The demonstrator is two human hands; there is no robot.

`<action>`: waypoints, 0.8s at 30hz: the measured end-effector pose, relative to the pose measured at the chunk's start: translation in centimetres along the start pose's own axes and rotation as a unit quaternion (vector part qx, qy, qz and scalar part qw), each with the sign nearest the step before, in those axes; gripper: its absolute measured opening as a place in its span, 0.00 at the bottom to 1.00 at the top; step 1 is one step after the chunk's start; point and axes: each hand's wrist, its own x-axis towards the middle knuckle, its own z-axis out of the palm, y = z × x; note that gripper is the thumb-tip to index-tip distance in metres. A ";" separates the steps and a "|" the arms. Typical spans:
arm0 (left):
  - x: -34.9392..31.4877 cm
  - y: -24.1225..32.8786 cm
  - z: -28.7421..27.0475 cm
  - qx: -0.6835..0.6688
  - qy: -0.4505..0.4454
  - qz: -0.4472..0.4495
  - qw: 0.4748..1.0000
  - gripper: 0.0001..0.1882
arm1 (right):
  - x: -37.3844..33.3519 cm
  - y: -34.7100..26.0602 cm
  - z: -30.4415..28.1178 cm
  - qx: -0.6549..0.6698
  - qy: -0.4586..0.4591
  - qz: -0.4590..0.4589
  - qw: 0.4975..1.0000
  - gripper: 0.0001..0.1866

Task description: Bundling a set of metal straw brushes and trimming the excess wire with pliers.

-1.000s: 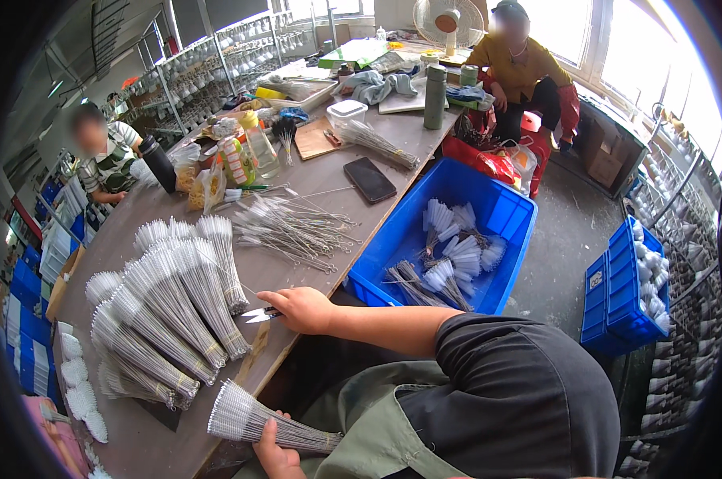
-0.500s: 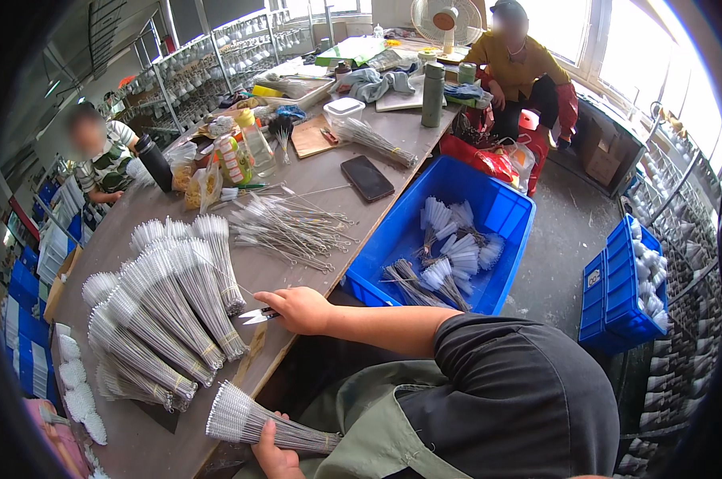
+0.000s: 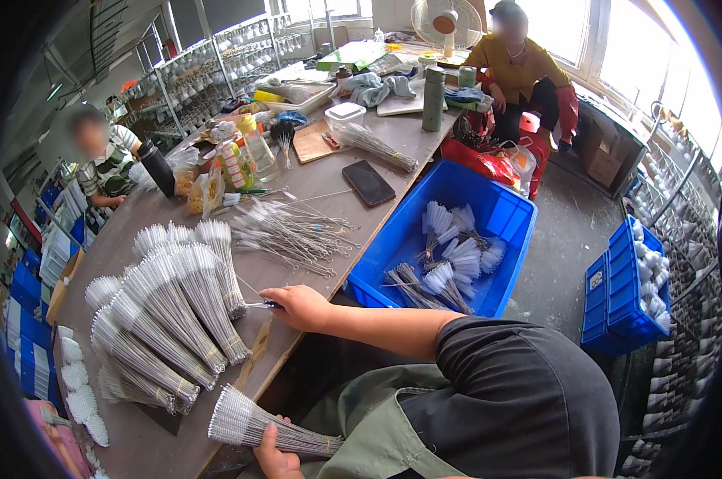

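Observation:
My left hand (image 3: 278, 457) is wrapped round a bundle of thin wire brushes (image 3: 253, 421), white bristles pointing left and wire ends against my apron. Above the table's near edge, my right hand (image 3: 300, 308) grips small thread snips (image 3: 263, 304), whose blades point left; most of the handle is hidden in the fingers. One thin wire slants from near these fingers toward the brush bundles. Several banded bundles of like brushes (image 3: 165, 307) lie fanned out left of the snips. Beyond my right hand, loose brushes (image 3: 293, 231) with looped ends are spread on the table.
A blue bin (image 3: 497, 203) with brush bundles stands right of the table (image 3: 329, 180). On the table lie a phone (image 3: 368, 184), bottles and a cutting board. Another blue crate (image 3: 608, 291) stands on the floor. One person sits at the far right, another at the left.
The snips have turned in my right hand: their blades showed wide and spread before, now they look thin and edge-on. My left hand still holds the brush bundle, almost unmoved.

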 end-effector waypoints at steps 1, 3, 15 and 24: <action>-0.1 0.0 0.1 0.000 0.000 0.000 1.000 0.27 | -0.1 0.1 0.0 0.000 0.000 0.000 1.000 0.21; -0.3 0.1 0.2 0.005 0.000 0.004 1.000 0.27 | -0.3 0.2 0.2 0.015 0.032 -0.008 0.999 0.21; -0.2 0.2 0.2 0.013 0.017 -0.005 1.000 0.29 | -0.3 0.6 0.2 0.060 0.056 -0.033 0.996 0.22; -0.1 0.0 0.0 0.020 0.007 0.004 1.000 0.29 | -0.3 0.6 0.2 0.059 0.068 -0.053 0.995 0.16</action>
